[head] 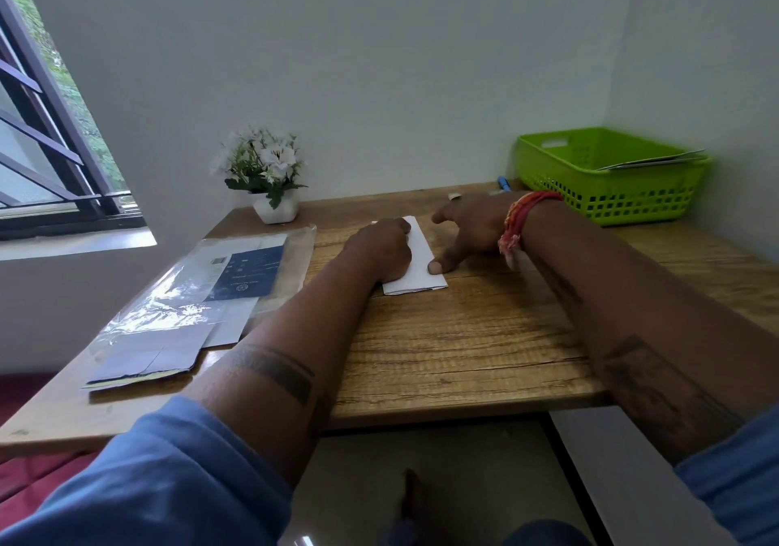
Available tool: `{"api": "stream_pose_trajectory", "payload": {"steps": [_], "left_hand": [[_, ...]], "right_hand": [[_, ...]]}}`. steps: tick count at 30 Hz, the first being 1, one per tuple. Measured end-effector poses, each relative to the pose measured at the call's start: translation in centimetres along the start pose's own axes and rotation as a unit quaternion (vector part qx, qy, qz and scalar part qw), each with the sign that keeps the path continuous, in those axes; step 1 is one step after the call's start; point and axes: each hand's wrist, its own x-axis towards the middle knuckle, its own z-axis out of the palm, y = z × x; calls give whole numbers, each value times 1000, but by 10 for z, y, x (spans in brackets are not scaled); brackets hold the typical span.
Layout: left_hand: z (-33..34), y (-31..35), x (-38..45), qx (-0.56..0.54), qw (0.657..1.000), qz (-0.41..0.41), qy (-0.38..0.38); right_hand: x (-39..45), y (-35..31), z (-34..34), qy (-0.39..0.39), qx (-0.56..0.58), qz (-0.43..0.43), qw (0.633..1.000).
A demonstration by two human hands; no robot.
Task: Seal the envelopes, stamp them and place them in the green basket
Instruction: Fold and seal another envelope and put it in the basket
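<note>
We see a white envelope [417,261] lying flat near the middle of the wooden table [463,347], somewhat toward the far edge. Left hand [381,248] rests on the envelope's left part, fingers curled into a loose fist, knuckles pressing down; we cannot tell whether anything is pinched beneath. Right hand [468,229] is spread wide over the envelope's right side, thumb tip touching the paper near its near-right corner, the other fingers straight and reaching toward the far edge. A red thread band [520,225] wraps the right wrist.

Green basket [611,174] sits at the far right corner, against the wall; flat envelopes [657,160] lean inside it across the right rim. A blue object [503,182], too small to tell what it is, lies just left of the basket. Along the left edge: a clear plastic sleeve [202,292] over more envelopes and a dark blue card. A white pot of white flowers [267,174] stands at the far left corner.
</note>
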Motion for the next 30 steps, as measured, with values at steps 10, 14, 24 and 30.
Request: {"api": "stream_pose_trajectory", "payload": {"steps": [10, 14, 24, 30], "left_hand": [[0, -1, -6, -30, 999, 4, 27], [-8, 2, -22, -126, 982, 22, 137], [-58, -34, -116, -115, 972, 20, 206], [-87, -118, -206, -78, 969, -29, 235]], "right_hand": [[-16, 11, 8, 33, 111, -18, 993], [-20, 8, 24, 204, 224, -20, 953], [-37, -80, 43, 276, 172, -171, 930], [-71, -176, 59, 202, 107, -285, 931]]}}
